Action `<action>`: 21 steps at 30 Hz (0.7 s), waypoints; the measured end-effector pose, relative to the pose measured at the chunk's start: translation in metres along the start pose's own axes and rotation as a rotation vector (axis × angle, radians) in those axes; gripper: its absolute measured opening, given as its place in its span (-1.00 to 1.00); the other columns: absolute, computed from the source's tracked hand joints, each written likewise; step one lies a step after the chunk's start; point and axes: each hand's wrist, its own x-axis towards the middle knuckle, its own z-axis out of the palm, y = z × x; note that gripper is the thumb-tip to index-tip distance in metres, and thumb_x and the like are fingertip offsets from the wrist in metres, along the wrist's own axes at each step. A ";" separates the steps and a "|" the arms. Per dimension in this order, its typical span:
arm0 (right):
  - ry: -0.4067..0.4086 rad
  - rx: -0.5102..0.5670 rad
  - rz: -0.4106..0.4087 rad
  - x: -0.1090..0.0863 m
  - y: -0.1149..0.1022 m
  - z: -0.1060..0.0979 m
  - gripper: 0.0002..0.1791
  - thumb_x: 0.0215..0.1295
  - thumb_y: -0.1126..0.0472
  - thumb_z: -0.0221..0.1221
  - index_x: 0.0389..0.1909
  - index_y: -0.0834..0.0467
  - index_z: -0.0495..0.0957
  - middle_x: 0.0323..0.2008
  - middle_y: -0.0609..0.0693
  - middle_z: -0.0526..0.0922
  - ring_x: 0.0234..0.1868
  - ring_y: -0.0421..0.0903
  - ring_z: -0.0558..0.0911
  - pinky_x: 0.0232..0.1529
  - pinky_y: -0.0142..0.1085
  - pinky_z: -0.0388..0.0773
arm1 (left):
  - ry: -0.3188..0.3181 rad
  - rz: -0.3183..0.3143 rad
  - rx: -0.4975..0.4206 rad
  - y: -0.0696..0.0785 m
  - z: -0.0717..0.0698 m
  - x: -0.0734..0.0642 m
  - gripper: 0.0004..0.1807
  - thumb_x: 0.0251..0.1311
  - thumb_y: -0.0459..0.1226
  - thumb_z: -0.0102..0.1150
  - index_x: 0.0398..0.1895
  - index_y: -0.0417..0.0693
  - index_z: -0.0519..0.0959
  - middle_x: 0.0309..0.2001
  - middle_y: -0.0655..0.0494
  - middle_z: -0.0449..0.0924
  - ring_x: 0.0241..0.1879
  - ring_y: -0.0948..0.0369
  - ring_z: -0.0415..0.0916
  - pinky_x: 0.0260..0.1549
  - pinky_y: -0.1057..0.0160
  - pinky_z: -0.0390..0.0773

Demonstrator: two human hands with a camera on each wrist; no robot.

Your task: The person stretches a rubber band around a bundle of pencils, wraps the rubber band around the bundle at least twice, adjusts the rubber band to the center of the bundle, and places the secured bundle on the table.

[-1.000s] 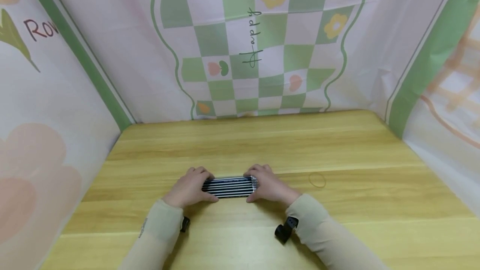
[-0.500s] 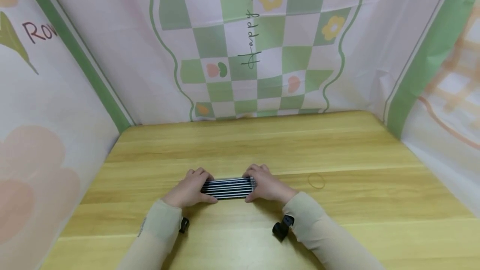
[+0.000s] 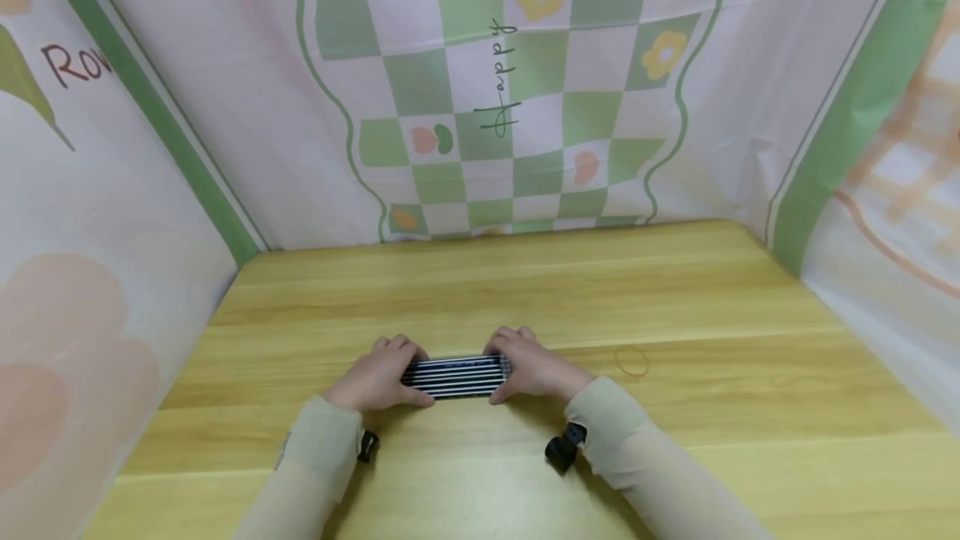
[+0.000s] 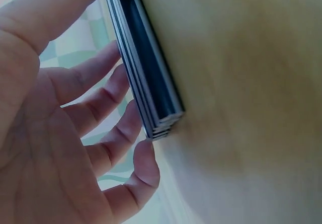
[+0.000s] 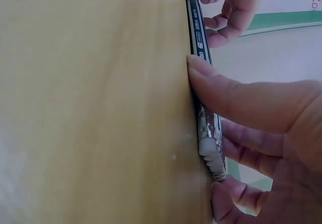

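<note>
Several dark pencils (image 3: pixel 456 378) with pale stripes lie side by side in a flat row on the table, running left to right. My left hand (image 3: pixel 377 375) holds the left end, thumb along the near side and fingers along the far side. At the right end my right hand (image 3: pixel 531 365) grips the row in the same way. White erasers (image 5: pixel 210 148) in silvery ferrules show at that end in the right wrist view, with print along the nearest pencil. The left wrist view shows the stacked dark pencil ends (image 4: pixel 163 126) by the fingertips.
A thin rubber band (image 3: pixel 632 361) lies on the wooden table (image 3: pixel 495 290) to the right of my right hand. Patterned cloth (image 3: pixel 480 107) hangs behind the table and along both sides. Black wrist cameras (image 3: pixel 564 448) sit under the cuffs.
</note>
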 end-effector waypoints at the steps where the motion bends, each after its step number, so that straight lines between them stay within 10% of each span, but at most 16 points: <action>1: -0.005 -0.006 -0.006 0.000 0.000 0.000 -0.37 -0.10 0.17 0.56 0.02 0.25 0.53 0.06 0.03 0.49 0.03 0.01 0.34 0.11 -0.09 0.47 | -0.006 0.004 0.004 0.000 0.000 0.000 -0.36 0.02 0.03 0.49 0.14 -0.05 0.54 0.12 0.07 0.50 0.05 0.09 0.35 0.11 0.00 0.54; 21: -0.071 -0.001 -0.050 0.005 0.006 -0.001 -0.47 -0.04 0.18 0.52 -0.04 0.19 0.53 -0.07 -0.02 0.51 -0.08 -0.07 0.30 0.02 -0.22 0.41 | -0.045 0.004 -0.042 0.006 0.001 0.000 -0.51 0.16 -0.07 0.39 0.09 -0.03 0.52 0.11 0.03 0.46 0.03 0.06 0.26 0.03 -0.07 0.33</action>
